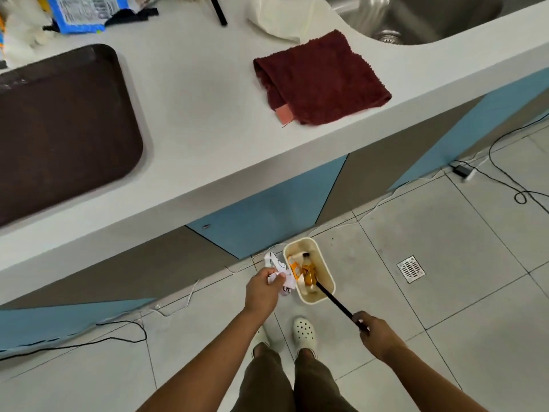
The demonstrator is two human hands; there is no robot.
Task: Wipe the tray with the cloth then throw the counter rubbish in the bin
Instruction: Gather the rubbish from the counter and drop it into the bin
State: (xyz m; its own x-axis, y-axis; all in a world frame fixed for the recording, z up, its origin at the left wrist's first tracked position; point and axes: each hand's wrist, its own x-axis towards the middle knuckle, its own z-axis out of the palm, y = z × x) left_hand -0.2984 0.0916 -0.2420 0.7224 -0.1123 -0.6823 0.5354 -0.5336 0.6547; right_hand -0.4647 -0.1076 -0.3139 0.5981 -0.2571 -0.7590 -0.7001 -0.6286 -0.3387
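Note:
A small cream bin (323, 269) stands on the tiled floor below the counter, with an orange bottle (308, 271) and an orange packet inside. My left hand (263, 289) grips crumpled white paper (280, 273) just left of the bin's rim. My right hand (372, 330) holds one end of a thin black stick (334, 301) whose far end reaches into the bin. On the white counter (196, 114) lie a dark brown tray (59, 129) at the left and a folded dark red cloth (320, 78) near the front edge.
A steel sink (421, 16) is set in the counter's far right. A white plastic bag (276, 16), a blue packet (83, 13) and another black stick (218, 10) lie at the back. Cables (520, 188) trail over the floor; a floor drain (411, 269) sits right of the bin.

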